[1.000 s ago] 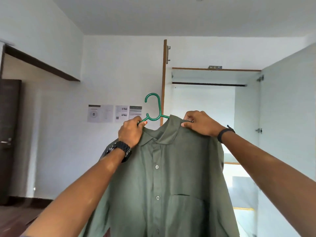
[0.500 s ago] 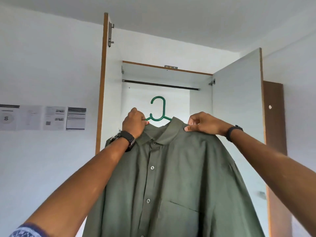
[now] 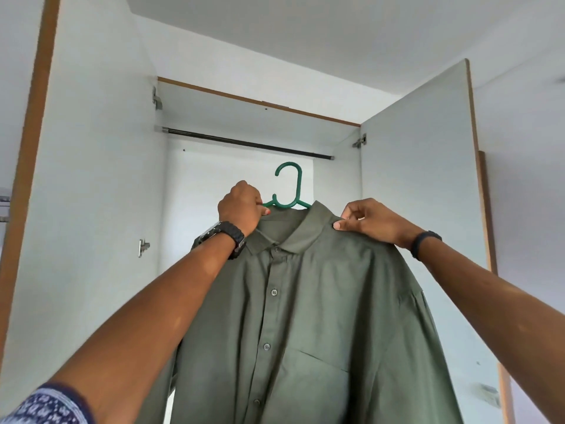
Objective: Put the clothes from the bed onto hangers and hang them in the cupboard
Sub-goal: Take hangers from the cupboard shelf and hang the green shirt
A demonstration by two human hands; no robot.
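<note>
White walls and a white ceiling fill the upper part of the frame, and at the centre stands an open cupboard (image 3: pixel 244 117) with wood-edged doors swung out to either side, the left door (image 3: pixel 91 179) filling the left of the frame and the right door (image 3: pixel 419 194) standing at centre right. A dark rail (image 3: pixel 244 143) runs across the cupboard's top opening, slanting slightly down toward the right. Just below the rail, at the centre of the frame, a green hanger (image 3: pixel 290 186) is held up with its hook upright, not touching the rail. A green buttoned shirt (image 3: pixel 299 316) with a collar and a chest pocket hangs from the hanger and fills the lower centre of the frame. The left hand (image 3: pixel 241 206), a black watch (image 3: pixel 224 237) on its wrist, has its grip curled round the hanger's left arm where it meets the collar. The right hand (image 3: pixel 370 220), with a dark band (image 3: pixel 423 243) on its wrist, pinches the shirt's shoulder fabric just right of the collar between thumb and fingertips. Both forearms reach up from the lower corners, and a patterned blue sleeve (image 3: pixel 46 405) shows at the lower left. Small metal hinges (image 3: pixel 157 97) sit on the cupboard's inner sides near the rail's ends.
</note>
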